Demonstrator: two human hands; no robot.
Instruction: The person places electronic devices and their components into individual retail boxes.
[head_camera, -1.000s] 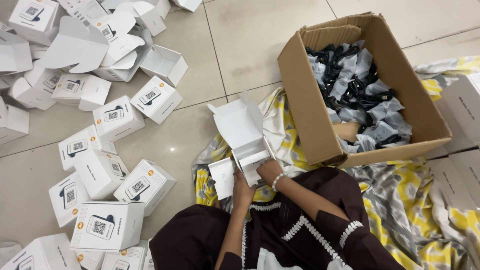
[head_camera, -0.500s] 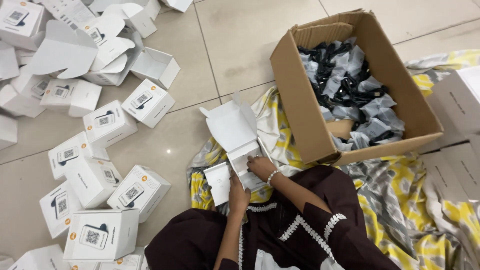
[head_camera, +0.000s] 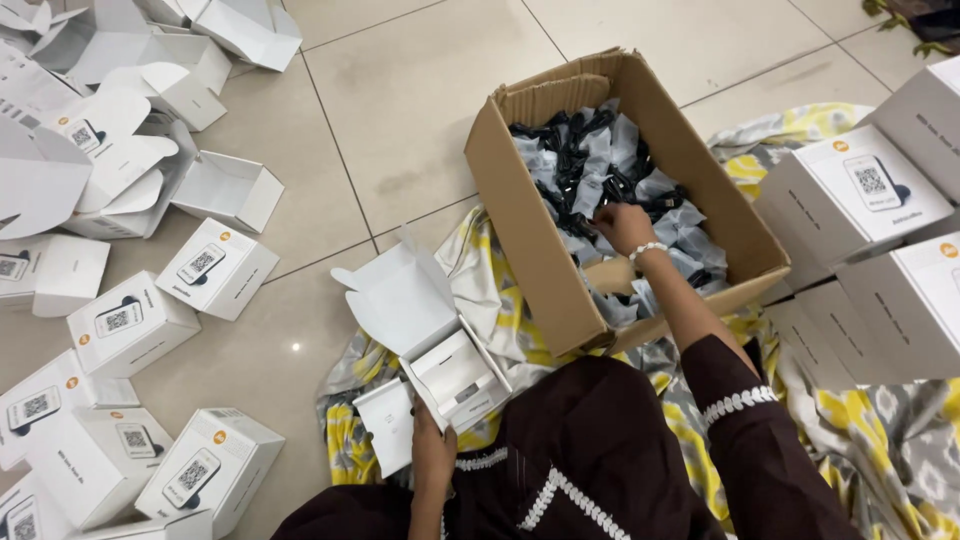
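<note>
Two hands at work. Right hand (head_camera: 622, 226) is down inside the brown carton (head_camera: 520, 190), fingers curled onto the heap of bagged black cables (head_camera: 600, 160); whether they already pinch one bag cannot be told. Left hand (head_camera: 432, 452) grips the near edge of the open white box (head_camera: 455, 375) on the lap, thumb over the rim, lid flap standing up to the far left.

Doing it well, by judgement: pinch a single bag by its plastic corner, since the bags overlap and a neighbour could drag up with it. Lift above the carton's near wall before swinging left; that wall stands between heap and box. Left hand should keep the box level, tray facing up, lid flap held clear.

Edges and room: the carton's walls are high, flaps folded out. The path from carton to box runs over the yellow patterned cloth (head_camera: 480, 270), short and open. Closed white boxes (head_camera: 215, 265) crowd the tiled floor (head_camera: 400, 110) on the left, a stack of larger white boxes (head_camera: 850, 195) sits just right of the carton, so elbow room on the right is tight.
</note>
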